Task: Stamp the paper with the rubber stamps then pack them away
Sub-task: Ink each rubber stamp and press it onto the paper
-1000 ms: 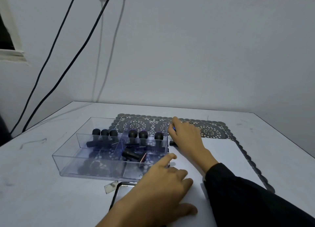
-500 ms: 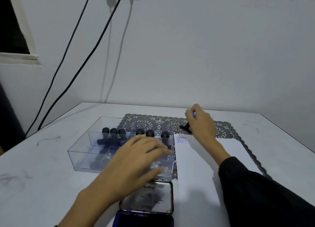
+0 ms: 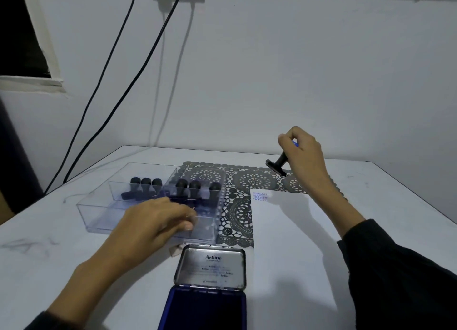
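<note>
Right hand (image 3: 304,154): grips rubber stamp (image 3: 278,166) by handle, clear above mat (image 3: 252,181), beyond far edge of paper (image 3: 296,230). Long axis tilted, face down-left toward tray (image 3: 99,220). Left hand (image 3: 158,220): nearer tray, fingers curled over front compartment; cannot tell if holding anything.

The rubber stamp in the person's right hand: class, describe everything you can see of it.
The rubber stamp is matt black, seemingly plastic: a slim handle flaring into a flat rectangular base. A blue spot shows at the handle's top, within the grip. The right hand grips the handle; nothing else touches it. It hangs tilted in the air, base down and to the left, over the far part of the lace mat, beyond the paper. Its printing face cannot be read.
</note>
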`<state>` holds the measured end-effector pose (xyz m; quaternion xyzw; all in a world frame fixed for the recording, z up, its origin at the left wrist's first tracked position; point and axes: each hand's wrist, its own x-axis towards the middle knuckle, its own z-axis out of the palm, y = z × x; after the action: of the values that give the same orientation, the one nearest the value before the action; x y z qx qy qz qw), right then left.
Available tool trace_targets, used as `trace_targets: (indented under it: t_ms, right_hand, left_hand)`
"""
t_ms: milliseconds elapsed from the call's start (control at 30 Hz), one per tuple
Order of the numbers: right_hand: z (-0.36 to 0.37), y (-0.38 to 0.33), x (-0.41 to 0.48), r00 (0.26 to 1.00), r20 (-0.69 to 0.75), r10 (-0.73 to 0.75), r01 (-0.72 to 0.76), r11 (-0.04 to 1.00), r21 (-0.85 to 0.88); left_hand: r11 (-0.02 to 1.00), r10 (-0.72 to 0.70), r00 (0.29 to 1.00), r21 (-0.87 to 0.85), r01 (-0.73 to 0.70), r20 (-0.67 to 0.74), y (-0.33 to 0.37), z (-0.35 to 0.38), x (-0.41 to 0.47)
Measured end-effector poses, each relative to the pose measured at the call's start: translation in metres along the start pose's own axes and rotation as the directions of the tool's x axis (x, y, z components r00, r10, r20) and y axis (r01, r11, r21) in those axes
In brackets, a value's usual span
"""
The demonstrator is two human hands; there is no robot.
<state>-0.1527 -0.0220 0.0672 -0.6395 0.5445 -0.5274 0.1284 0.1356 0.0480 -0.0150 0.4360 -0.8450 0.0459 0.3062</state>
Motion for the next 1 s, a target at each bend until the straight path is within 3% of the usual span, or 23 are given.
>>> trace_targets:
  t_ms: [233, 367, 433, 500, 600, 1000]
  right_hand:
    - [-0.005, -0.024, -0.055, 0.985, 0.139, -0.099, 0.125, 0.973, -0.193]
    - [0.006, -0.043, -0.115, 0.919, 0.348, -0.185, 0.278, 0.93, -0.24]
    - [0.013, -0.052, -0.139, 0.865, 0.465, -0.19, 0.324, 0.919, -0.227]
    - [0.023, -0.058, -0.155, 0.825, 0.518, -0.227, 0.392, 0.889, -0.235]
    - [0.034, -0.062, -0.168, 0.815, 0.518, -0.26, 0.439, 0.86, -0.259]
    - [0.063, -0.053, -0.202, 0.868, 0.29, -0.403, 0.496, 0.694, -0.522]
  left_hand:
    - [0.995, -0.08, 0.997, 0.057, 0.079, 0.021, 0.005, -0.003, -0.016]
    - [0.967, -0.249, 0.966, -0.071, 0.244, -0.073, 0.031, -0.02, -0.051]
    - [0.939, -0.334, 0.942, -0.094, 0.331, -0.021, 0.042, -0.023, -0.076]
    - [0.917, -0.387, 0.911, -0.05, 0.397, 0.141, 0.045, -0.02, -0.095]
    - [0.904, -0.423, 0.859, 0.075, 0.42, 0.287, 0.038, -0.012, -0.104]
    - [0.901, -0.435, 0.856, 0.127, 0.416, 0.279, 0.038, -0.008, -0.105]
